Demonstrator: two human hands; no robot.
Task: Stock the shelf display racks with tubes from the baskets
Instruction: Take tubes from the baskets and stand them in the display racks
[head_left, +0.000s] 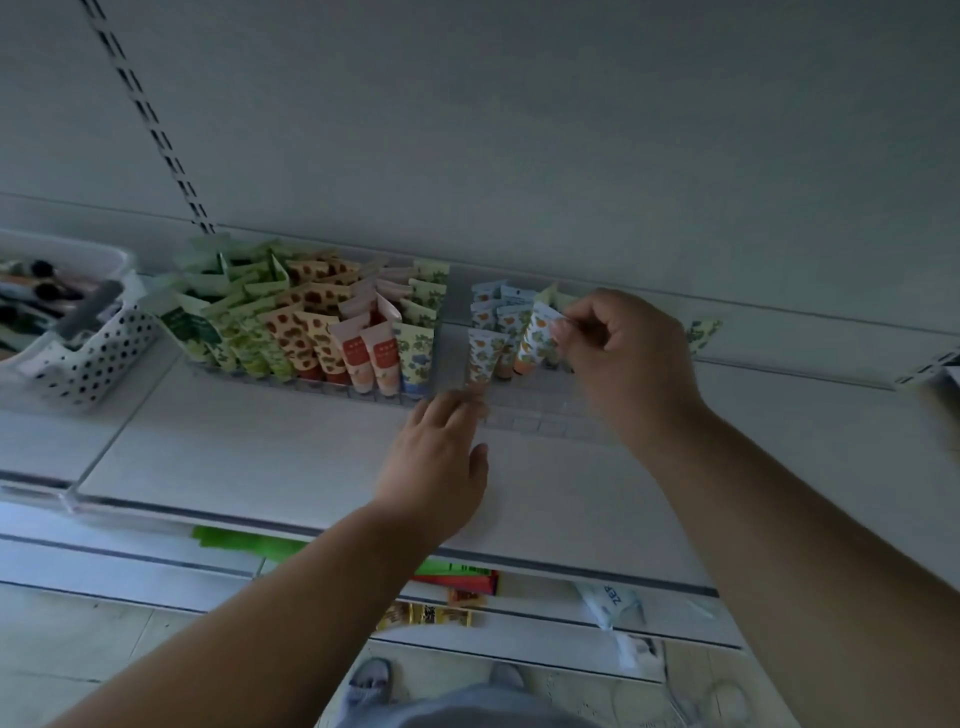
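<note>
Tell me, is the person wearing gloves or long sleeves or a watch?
No. The left hand and the right hand are bare, with no gloves, rings or watch showing. Both forearms are bare too, so no sleeves reach into view. The fingers are uncovered.

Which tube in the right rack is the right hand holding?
The rightmost orange-patterned tube, tilted, its top pinched by the right hand; the others stand untouched.

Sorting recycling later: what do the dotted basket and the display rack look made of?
Basket: probably moulded white plastic, matte, with punched round holes. Display rack: seemingly clear acrylic or similar plastic, since the shelf shows through its gridded slots; blur leaves it uncertain.
</note>
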